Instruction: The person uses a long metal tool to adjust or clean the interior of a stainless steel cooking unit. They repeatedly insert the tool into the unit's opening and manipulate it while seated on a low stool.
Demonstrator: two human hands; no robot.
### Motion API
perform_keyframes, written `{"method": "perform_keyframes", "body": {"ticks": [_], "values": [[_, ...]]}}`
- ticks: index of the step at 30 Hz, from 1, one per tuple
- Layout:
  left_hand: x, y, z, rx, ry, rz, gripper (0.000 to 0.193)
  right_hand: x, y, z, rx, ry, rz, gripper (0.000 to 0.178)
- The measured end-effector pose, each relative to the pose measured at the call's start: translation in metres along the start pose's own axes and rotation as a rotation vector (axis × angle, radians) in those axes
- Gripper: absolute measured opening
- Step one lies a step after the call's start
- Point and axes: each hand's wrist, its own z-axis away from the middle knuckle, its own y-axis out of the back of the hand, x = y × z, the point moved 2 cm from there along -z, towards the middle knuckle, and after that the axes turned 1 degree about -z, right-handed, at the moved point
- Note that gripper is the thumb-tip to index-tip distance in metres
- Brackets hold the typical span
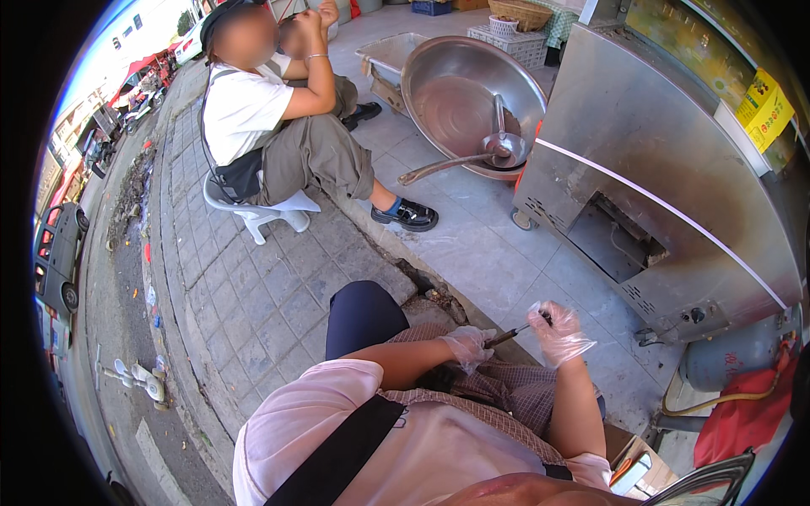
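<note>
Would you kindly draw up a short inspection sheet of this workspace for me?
Surface: grey floor tiles, meeting rougher paving.
Job's things: slim dark-handled tool; small dark item, too small to identify.
Clutter: large metal bowl with a long-handled ladle in it; red cloth.
Grip: clear-gloved left hand closed on the tool; clear-gloved right hand closed on the small dark item.
Cables: yellowish hose near the gas cylinder.
Surroundings: another person on a plastic stool; metal cabinet with a dark opening; grey vehicle in the street.
</note>
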Motion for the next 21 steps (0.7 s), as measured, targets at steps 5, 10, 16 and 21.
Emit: {"method": "perform_keyframes", "body": {"ticks": [5, 10, 16, 21], "values": [[-0.003, -0.001, 0.000, -0.004, -0.005, 0.075, 0.049, 0.002, -0.001, -0.001, 0.032, 0.043, 0.002, 0.014], [-0.007, -0.004, -0.005, -0.020, 0.005, -0.005, 0.055, 0.001, -0.002, 0.001, 0.029, 0.068, 0.177, 0.015], [-0.003, 0.000, 0.000, 0.000, 0.006, 0.015, 0.046, 0.009, -0.002, -0.001, 0.036, 0.072, -0.003, 0.015], [0.001, 0.003, -0.001, -0.064, 0.011, -0.035, 0.058, 0.009, -0.002, -0.002, 0.036, -0.015, 0.082, 0.015]]}}
